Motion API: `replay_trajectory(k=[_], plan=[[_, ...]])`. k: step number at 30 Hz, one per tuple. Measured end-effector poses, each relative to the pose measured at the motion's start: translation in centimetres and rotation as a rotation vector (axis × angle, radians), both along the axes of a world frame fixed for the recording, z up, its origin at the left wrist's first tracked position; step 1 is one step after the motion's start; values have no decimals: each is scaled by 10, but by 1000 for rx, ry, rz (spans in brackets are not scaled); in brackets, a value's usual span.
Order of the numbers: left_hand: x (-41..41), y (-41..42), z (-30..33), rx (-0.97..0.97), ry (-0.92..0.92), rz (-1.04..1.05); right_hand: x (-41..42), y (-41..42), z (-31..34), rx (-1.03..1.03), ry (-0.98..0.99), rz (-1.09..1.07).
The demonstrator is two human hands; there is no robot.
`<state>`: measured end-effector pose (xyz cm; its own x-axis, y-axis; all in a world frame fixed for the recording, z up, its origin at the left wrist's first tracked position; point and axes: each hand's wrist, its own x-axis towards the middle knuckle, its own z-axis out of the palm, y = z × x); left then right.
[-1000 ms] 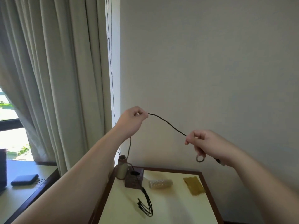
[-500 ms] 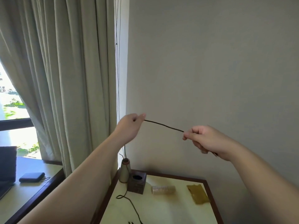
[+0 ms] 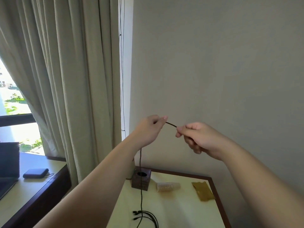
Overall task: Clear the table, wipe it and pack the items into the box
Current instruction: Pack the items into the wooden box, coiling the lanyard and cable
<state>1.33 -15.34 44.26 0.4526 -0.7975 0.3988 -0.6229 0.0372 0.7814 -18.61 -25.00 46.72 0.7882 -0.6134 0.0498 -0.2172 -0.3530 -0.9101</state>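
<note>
A thin black cable (image 3: 141, 191) hangs from my left hand (image 3: 150, 129) down to the table (image 3: 184, 209), where its several plug ends lie spread near the front. My left hand pinches the cable high above the table. My right hand (image 3: 195, 137) pinches the same cable a short span to the right, fingers curled. A dark wooden box (image 3: 141, 179) with a round hole stands at the table's back left. Beside it lies a stack of paper cups (image 3: 167, 186) on its side, and an olive cloth (image 3: 203, 190) lies at the back right.
A grey wall rises behind the table, with curtains to the left. A lower desk (image 3: 31, 196) on the left carries a dark pouch (image 3: 35, 173) and a laptop edge. The table has a dark wooden rim.
My hands have drawn closer together, so the cable span between them is much shorter. The view has tilted and the cable now hangs straight down from my left hand.
</note>
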Motion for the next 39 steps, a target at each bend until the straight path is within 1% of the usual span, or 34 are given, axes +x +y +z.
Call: replay_trajectory(k=[2, 4, 6, 8, 10, 11, 12, 13, 14, 16, 17, 18, 19, 20, 21, 22, 24, 25, 27, 29, 30, 32, 35, 37, 39], plan=[[7, 1, -2, -17, -45, 14, -7, 7, -2, 106, 85, 103], [7, 0, -6, -10, -49, -3, -8, 18, 0, 202, 87, 200], [1, -1, -12, -10, 3, -88, -3, 30, 6, 326, -45, 295], [-7, -8, -23, -20, 158, -187, 7, 38, 15, 380, -264, 360], [-16, -11, -33, -25, 180, -84, 19, 39, 23, 354, -498, 325], [-21, -12, -37, -6, 178, -30, 25, 38, 26, 273, -581, 269], [-24, -11, -41, 32, 182, -5, 30, 35, 28, 119, -617, 190], [-27, -10, -47, 68, 179, -4, 33, 29, 29, -101, -595, 94], [-28, -8, -51, 104, 163, -7, 34, 22, 29, -356, -509, 7], [-29, 0, -58, 140, 126, -34, 33, 7, 25, -820, -196, -78], [-28, 2, -60, 129, 118, -45, 32, -2, 20, -982, -12, -88], [-27, 4, -59, 112, 106, -47, 30, -7, 14, -1077, 173, -112], [-25, 6, -55, 92, 92, -44, 29, -10, 8, -1099, 337, -154], [-23, 7, -50, 64, 75, -32, 28, -8, 3, -1042, 449, -188], [-21, 8, -44, 27, 63, -29, 27, -7, -3, -910, 487, -190], [-19, 9, -37, -8, 50, -25, 28, -6, -8, -707, 445, -163], [-14, 11, -24, -75, 44, -8, 28, -1, -14, -269, 284, -66], [-12, 10, -20, -96, 51, 5, 26, 2, -13, -94, 197, -4], [-9, 9, -14, -107, 66, 20, 20, 10, -7, 163, 32, 149], [-10, 6, -12, -102, 88, 22, 17, 21, 3, 339, -91, 275], [-12, 4, -12, -105, 113, 22, 17, 26, 9, 412, -151, 304], [-17, 0, -14, -126, 182, 21, 22, 36, 21, 545, -294, 297], [-26, -6, -22, -124, 287, 0, 30, 41, 33, 709, -586, 240], [-31, -8, -30, -107, 355, -38, 36, 35, 38, 677, -766, 165], [-32, -8, -39, -83, 355, -61, 41, 26, 41, 515, -890, 65]])
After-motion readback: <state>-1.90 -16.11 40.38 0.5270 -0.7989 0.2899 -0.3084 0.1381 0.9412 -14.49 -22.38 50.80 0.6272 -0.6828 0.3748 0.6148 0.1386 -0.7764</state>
